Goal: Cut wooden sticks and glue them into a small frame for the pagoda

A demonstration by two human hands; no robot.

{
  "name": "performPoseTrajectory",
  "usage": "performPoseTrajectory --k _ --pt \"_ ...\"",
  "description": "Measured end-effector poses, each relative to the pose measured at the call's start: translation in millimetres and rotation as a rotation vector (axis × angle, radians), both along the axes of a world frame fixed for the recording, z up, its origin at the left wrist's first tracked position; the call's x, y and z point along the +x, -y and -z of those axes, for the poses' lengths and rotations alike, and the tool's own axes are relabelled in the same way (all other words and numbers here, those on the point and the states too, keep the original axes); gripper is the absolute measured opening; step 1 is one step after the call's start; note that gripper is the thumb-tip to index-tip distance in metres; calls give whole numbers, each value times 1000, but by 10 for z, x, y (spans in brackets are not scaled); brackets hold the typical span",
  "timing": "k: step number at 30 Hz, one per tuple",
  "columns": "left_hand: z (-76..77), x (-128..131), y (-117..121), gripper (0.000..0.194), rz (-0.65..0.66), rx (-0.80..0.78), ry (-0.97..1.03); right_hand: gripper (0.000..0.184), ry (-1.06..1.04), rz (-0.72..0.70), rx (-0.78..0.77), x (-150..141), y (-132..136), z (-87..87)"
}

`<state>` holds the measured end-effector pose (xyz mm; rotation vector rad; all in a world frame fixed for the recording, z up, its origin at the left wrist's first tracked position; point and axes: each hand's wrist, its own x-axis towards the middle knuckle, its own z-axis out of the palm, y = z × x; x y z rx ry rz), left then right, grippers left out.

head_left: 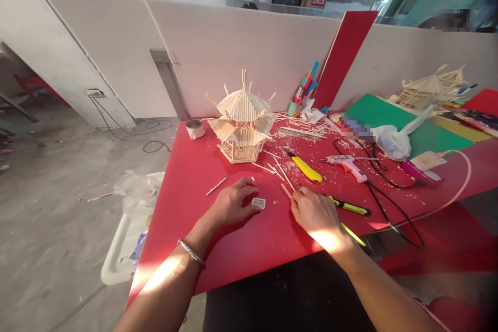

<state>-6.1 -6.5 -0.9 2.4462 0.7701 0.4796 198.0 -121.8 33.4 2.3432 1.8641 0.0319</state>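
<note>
My left hand (234, 200) rests low over the red table, thumb and fingers apart. Just beside its thumb lies a small pale rectangular frame (259, 203); I cannot tell whether the thumb touches it. My right hand (316, 212) is closed, its fingertips pinching a short thin wooden stick (286, 191). Beyond both hands stands a pavilion model (243, 124) built of thin wooden sticks, with two tiers of roof. One loose stick (216, 186) lies left of my left hand. A yellow utility knife (305, 167) lies past my right hand, and another black-and-yellow knife (350, 206) is beside it.
A pink glue gun (346, 165) with a black cable lies at the right. Wood scraps and sticks (301, 132) litter the back. A white cup (195, 128), a pen holder (294, 107), a plastic bag (393, 142) and a green board (369, 109) stand around. A partition (249, 52) closes the rear.
</note>
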Motion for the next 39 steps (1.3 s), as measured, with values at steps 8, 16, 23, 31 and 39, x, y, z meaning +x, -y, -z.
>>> performPoseTrajectory --k 8,16,23,31,39 --pt "42 -1 -21 29 -15 14 44 27 -186 -102 84 -88 365 223" --pt "40 2 -33 27 -18 6 49 30 -103 -118 15 -164 -43 107" --pt "5 -8 -15 26 -29 -19 61 32 -47 4 106 -92 -138 68" --pt "34 1 -34 27 -41 -32 97 29 -101 -127 117 -186 -189 172" --pt "88 2 -121 19 -100 38 239 27 -88 -96 184 -147 -391 173"
